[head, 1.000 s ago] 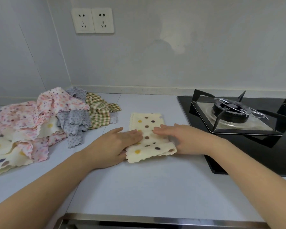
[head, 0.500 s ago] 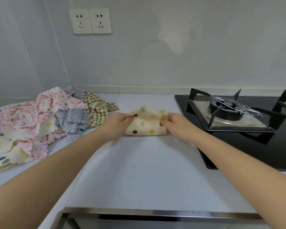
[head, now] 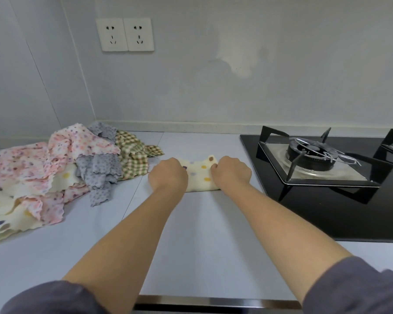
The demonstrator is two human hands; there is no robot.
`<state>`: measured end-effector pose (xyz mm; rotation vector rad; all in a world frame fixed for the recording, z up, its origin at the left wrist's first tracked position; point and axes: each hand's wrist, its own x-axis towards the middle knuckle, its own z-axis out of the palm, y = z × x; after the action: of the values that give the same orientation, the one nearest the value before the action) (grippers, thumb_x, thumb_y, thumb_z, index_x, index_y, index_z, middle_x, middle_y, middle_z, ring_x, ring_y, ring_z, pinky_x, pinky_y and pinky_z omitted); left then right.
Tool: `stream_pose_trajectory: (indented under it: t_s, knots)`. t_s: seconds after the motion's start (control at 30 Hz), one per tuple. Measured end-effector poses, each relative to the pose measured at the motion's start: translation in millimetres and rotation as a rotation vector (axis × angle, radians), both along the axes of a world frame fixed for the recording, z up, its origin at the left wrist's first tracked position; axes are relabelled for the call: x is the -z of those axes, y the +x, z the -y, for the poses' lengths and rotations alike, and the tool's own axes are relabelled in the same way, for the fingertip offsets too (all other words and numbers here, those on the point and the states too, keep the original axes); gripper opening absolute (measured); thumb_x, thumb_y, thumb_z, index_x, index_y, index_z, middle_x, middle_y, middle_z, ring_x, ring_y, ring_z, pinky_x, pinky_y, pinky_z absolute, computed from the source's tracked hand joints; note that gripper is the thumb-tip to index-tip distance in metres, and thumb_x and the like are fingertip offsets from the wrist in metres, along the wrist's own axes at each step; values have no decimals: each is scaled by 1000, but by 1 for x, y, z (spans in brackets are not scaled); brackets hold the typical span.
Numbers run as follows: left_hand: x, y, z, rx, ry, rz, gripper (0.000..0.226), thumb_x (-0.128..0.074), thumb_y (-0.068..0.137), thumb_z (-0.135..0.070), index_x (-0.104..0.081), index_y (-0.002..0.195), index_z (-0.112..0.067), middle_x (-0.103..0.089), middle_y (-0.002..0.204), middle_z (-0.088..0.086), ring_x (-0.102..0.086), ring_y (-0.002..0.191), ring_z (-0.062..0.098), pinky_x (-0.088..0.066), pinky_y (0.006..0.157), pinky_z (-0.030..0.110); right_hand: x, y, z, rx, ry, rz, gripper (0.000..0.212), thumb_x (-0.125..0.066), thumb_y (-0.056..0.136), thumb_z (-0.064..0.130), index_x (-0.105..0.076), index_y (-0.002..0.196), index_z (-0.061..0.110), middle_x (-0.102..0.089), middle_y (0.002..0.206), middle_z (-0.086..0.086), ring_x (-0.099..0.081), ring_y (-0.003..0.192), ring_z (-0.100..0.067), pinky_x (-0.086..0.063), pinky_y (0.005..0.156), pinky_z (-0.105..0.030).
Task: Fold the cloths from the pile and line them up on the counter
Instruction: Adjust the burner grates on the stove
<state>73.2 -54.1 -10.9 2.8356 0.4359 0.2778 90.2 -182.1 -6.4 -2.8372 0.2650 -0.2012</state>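
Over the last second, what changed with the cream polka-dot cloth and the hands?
The cream polka-dot cloth went from a long strip to a shorter folded packet, farther back. The left hand and right hand, earlier flat on it, now grip its sides. The pile of patterned cloths and black gas stove stayed put.

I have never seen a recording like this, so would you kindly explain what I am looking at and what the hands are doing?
There is no robot here. A person wears a camera on the head, and it looks down along their own arms. The left hand and right hand each grip a side of a folded dotted cloth on the counter. To the left lies a pile of unfolded cloths, and to the right is a gas hob.
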Motion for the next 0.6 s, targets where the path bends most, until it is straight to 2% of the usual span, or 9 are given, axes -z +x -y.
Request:
stream_pose_trajectory:
  t_s: [0.1, 0.17, 0.23, 0.27, 0.33, 0.37, 0.43, 0.5, 0.6]
  knots:
    - [3, -4, 3, 15, 126, 4, 24, -40, 94, -6, -52, 114, -6, -62, 108, 10, -58, 99, 25, -36, 66, 28, 4, -1, 1, -7, -43, 27, 19, -43, 95, 21, -44, 76, 16, -54, 85, 0, -46, 76, -21, -31, 61, -28]
    - [6, -8, 2, 37, 145, 47, 28, -41, 92, -5, -43, 120, -6, -62, 105, 10, -58, 92, 24, -36, 61, 28, 6, -2, 0, -20, -47, 67, 9, -44, 95, 21, -49, 98, 14, -59, 93, -3, -45, 77, -22, -32, 62, -29]
    - [7, -10, -2, 68, 194, 118, 37, -48, 89, -4, -35, 124, -7, -58, 105, 8, -53, 81, 22, -33, 53, 26, 6, -3, 2, -42, -86, 110, 25, -44, 94, 18, -41, 118, 12, -58, 95, -5, -46, 76, -24, -30, 60, -31]
    - [6, -12, -5, 96, 238, 154, 40, -51, 88, -5, -34, 124, -9, -53, 110, 8, -52, 84, 21, -35, 55, 26, 7, -3, 4, -66, -118, 153, 31, -43, 94, 16, -38, 124, 12, -57, 100, -5, -47, 76, -26, -30, 59, -31]
    - [6, -12, -14, 178, 319, 234, 42, -50, 89, -9, -36, 129, -11, -42, 129, 8, -48, 108, 23, -40, 79, 32, 9, -4, 9, -162, -178, 263, 38, -41, 95, 16, -36, 133, 14, -52, 120, -6, -53, 94, -27, -35, 67, -33]
    - [5, -10, -17, 230, 322, 260, 44, -46, 93, -14, -34, 136, -12, -34, 142, 8, -41, 125, 23, -35, 93, 36, 11, -4, 12, -244, -193, 298, 42, -39, 97, 19, -35, 138, 14, -47, 132, -6, -50, 112, -26, -37, 80, -35]
    - [7, -10, -20, 357, 259, 236, 50, -32, 100, -25, -21, 148, -13, -11, 158, 4, -13, 145, 18, -16, 112, 43, 13, -6, 15, -442, -163, 218, 51, -32, 100, 24, -22, 149, 13, -25, 155, -5, -23, 142, -22, -20, 111, -40]
    - [13, -11, -19, 499, 167, 92, 54, -18, 103, -33, -4, 152, -14, 4, 160, -1, 6, 147, 12, 1, 117, 45, 15, -9, 14, -577, -141, 23, 55, -23, 103, 31, -6, 153, 13, -1, 161, 0, 3, 148, -16, 0, 118, -46]
    - [22, -14, -20, 596, 106, -137, 56, -11, 103, -38, 4, 152, -16, 11, 160, -3, 12, 145, 8, 8, 117, 46, 18, -9, 15, -605, -141, -172, 57, -14, 104, 39, 0, 153, 15, 8, 161, 2, 10, 147, -13, 5, 117, -51]
